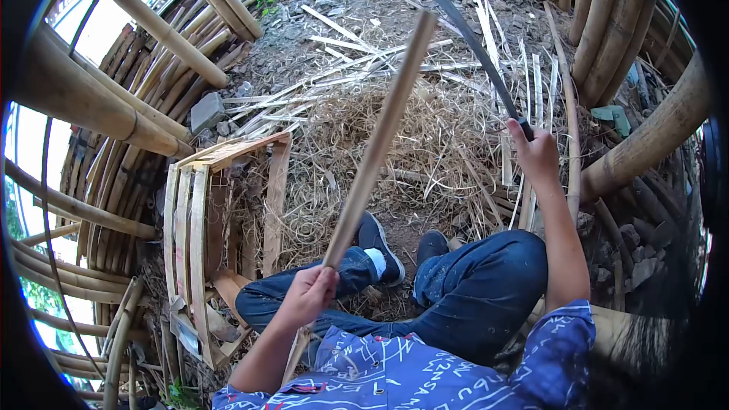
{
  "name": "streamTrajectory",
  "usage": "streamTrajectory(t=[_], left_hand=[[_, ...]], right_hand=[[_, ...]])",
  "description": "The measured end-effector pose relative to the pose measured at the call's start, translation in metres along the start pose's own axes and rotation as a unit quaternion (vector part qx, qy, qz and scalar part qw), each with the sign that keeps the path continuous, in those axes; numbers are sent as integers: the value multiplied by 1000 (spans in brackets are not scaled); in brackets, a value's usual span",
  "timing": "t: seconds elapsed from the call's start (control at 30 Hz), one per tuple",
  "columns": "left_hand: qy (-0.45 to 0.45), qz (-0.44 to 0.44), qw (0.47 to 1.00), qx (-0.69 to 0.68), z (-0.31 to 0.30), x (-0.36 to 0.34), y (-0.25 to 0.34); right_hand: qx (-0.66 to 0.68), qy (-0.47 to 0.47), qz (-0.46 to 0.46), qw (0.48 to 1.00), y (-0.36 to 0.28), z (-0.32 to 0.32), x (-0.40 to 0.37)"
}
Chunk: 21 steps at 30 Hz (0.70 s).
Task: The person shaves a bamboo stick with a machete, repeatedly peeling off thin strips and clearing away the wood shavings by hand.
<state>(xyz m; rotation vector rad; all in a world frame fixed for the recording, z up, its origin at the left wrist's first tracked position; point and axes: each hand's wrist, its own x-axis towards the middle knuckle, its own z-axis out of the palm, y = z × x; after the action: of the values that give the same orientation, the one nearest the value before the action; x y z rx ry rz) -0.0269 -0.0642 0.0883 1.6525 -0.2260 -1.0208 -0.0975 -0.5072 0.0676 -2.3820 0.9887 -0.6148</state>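
My left hand [307, 296] is closed around the lower end of a long bamboo strip [380, 140], which slants up and away to the right. In my right hand [537, 153] is the black handle of a machete [482, 53]; its long, dark, curved blade points up and to the left. Blade and strip are apart, with the blade to the right of the strip. Beneath them a heap of thin curled bamboo shavings [334, 182] covers the ground in front of my shoes.
A wooden crate [182, 220] stands at my left beside my knee. Split bamboo strips [357, 57] lie scattered ahead. Thick bamboo poles [619, 26] rise on both sides. A grey block [206, 112] sits at the left, and broken stones [649, 254] lie at the right.
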Motion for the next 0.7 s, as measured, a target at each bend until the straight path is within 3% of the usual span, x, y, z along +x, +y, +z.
streamTrajectory(t=[0.03,0.1,0.17,0.3,0.43,0.47,0.5,0.57,0.7], left_hand=[[24,46,998,21,-4,0,-2],[13,42,999,-5,-8,5,6],[-15,4,1000,-15,-3,12,17],[-46,42,998,-30,8,19,25],[-57,28,995,-80,6,18,25],[-63,23,993,-96,3,18,25],[-64,25,993,-94,1,19,25],[-29,28,996,-85,-1,19,23],[-15,33,996,-84,6,25,23]], right_hand=[[14,14,2,1000,0,1,-1],[20,1,-5,1000,-11,-3,-6],[53,-5,-72,996,-31,-5,-17],[42,7,-143,989,-79,-13,-34],[132,-86,-70,985,-84,-6,-29],[214,-121,-31,969,-79,-1,-26],[215,-119,-32,969,-79,0,-24],[374,-119,73,917,-78,2,-21],[471,-60,84,876,-69,1,-19]])
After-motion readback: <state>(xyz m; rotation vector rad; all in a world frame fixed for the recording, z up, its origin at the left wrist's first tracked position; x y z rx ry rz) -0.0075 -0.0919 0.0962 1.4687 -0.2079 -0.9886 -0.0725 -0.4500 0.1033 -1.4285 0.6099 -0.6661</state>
